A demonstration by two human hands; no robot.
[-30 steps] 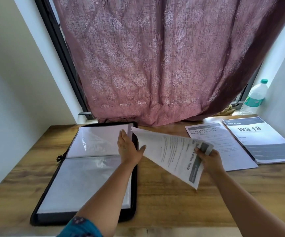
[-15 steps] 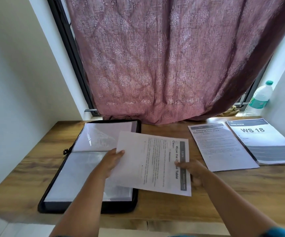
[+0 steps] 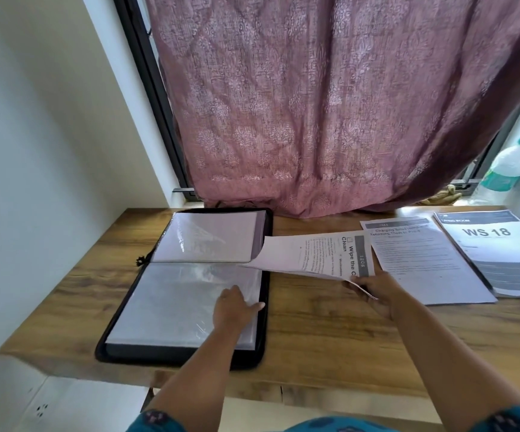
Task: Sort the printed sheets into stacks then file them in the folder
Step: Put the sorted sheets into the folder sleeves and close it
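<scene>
A black folder (image 3: 265,275) lies open on the left of the wooden desk, its clear plastic sleeves showing. My left hand (image 3: 233,310) rests flat on the near sleeve page by its right edge. My right hand (image 3: 374,286) pinches the near corner of a few printed sheets (image 3: 311,254) headed "Wipe the C... Clean", held just above the desk with their far end reaching over the folder's right edge. Two stacks lie to the right: one headed "Charging Small Items" (image 3: 420,260) and one marked "WS 18" (image 3: 498,254).
A pink curtain (image 3: 330,104) hangs over the window at the back of the desk (image 3: 314,338). A plastic water bottle (image 3: 506,166) stands on the sill at the far right. A white wall closes off the left side.
My left hand let go of the sheets and came down onto the folder's near page. My right hand swung the sheets right and lower, off the folder's middle.
</scene>
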